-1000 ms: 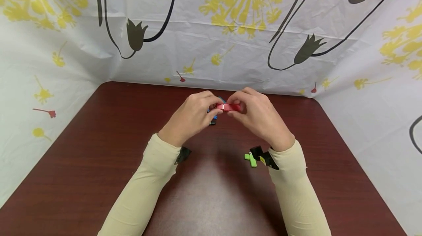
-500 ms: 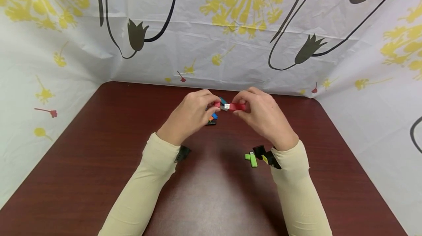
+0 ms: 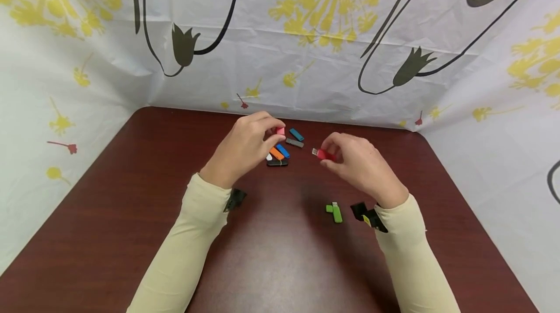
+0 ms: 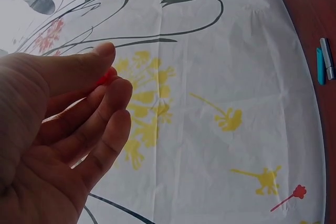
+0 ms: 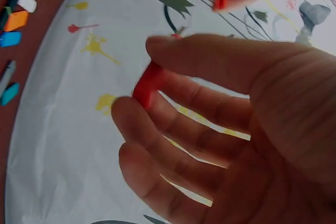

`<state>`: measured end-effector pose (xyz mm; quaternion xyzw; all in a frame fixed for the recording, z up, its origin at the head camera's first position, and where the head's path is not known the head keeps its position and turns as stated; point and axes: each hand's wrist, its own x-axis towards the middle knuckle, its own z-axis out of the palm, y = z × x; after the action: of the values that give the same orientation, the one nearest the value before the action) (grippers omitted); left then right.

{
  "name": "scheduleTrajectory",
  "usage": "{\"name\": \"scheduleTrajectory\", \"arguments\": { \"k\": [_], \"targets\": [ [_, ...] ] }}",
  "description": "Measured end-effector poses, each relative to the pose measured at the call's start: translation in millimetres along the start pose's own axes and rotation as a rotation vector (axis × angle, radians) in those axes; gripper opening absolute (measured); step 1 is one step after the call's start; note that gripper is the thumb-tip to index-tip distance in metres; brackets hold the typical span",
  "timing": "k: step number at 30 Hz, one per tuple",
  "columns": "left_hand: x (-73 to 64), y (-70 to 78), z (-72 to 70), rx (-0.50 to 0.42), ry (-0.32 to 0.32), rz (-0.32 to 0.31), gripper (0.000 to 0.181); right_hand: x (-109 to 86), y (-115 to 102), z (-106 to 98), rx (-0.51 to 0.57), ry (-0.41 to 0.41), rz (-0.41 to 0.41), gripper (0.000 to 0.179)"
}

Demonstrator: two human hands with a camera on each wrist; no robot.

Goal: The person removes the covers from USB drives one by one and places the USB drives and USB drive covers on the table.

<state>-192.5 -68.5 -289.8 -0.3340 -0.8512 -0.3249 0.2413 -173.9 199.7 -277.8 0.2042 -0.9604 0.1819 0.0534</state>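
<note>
My left hand [image 3: 245, 145] pinches a small red cap [image 3: 280, 130] between thumb and fingers, raised over the far part of the table. In the left wrist view the fingers mostly hide this cap. To the right, my right hand [image 3: 360, 165] holds a red USB stick [image 3: 326, 155], its bare metal plug pointing left toward the other hand. The right wrist view has the stick's red body [image 5: 148, 83] between thumb and fingers. A green USB stick [image 3: 337, 214] lies on the table below, plug exposed, with its green cap [image 3: 329, 209] beside it.
Behind the hands lie several USB sticks: a teal one [image 3: 296, 134], a grey one [image 3: 295, 143], a blue one [image 3: 283, 151], an orange one [image 3: 276, 153] and a black one [image 3: 277, 163]. A patterned white sheet [image 3: 245, 36] rises behind the dark red table [image 3: 109, 196].
The red cap has come off the red USB stick. The hands have moved apart, the left one leftward with the cap, the right one rightward and nearer with the stick.
</note>
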Motion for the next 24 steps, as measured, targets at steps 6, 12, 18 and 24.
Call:
{"name": "scheduleTrajectory", "arguments": {
  "k": [6,12,18,24],
  "targets": [
    [0.7,3.6,-0.5,0.012,-0.021,-0.022,0.023,-5.1,7,8,-0.035,-0.174,0.024,0.021],
    [-0.9,2.8,3.6,0.013,-0.028,-0.026,0.021,-3.9,8,24,-0.032,-0.417,-0.041,0.020],
    [-0.3,4.7,5.7,0.021,-0.049,-0.025,0.020,0.2,9,45,0.037,-0.576,-0.018,0.037],
    [0.6,6.1,6.7,0.031,-0.072,-0.032,0.020,7.1,10,63,0.004,-0.616,-0.012,0.047]
  ]
}}
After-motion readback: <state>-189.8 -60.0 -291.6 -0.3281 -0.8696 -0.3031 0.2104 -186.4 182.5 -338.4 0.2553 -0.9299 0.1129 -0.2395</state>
